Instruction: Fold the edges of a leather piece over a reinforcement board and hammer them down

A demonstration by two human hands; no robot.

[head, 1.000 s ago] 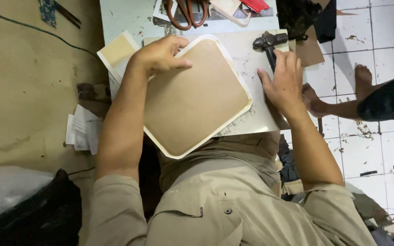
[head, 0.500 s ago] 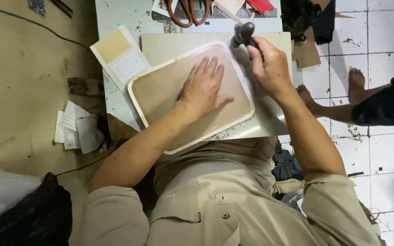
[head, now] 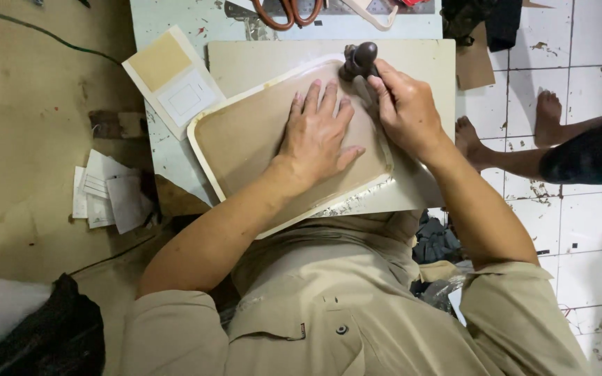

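A tan leather panel (head: pixel 238 143) with a cream rim and rounded corners lies tilted on a beige cutting board (head: pixel 266 59) on the small work table. My left hand (head: pixel 317 136) rests flat on the panel's middle, fingers spread, pressing it down. My right hand (head: pixel 404 108) is closed around the handle of a small dark hammer (head: pixel 360 59), whose head sits at the panel's upper right corner.
Orange-handled scissors (head: pixel 287 10) lie at the table's far edge. A cream card with a tan swatch (head: pixel 172 76) sits at the table's left. Loose papers (head: pixel 106 195) lie on the brown floor. Another person's bare feet (head: pixel 545 115) stand on white tiles at right.
My left hand moved from the panel's upper left edge to lie flat on its middle. My right hand took up the hammer and brought it to the panel's upper right corner.
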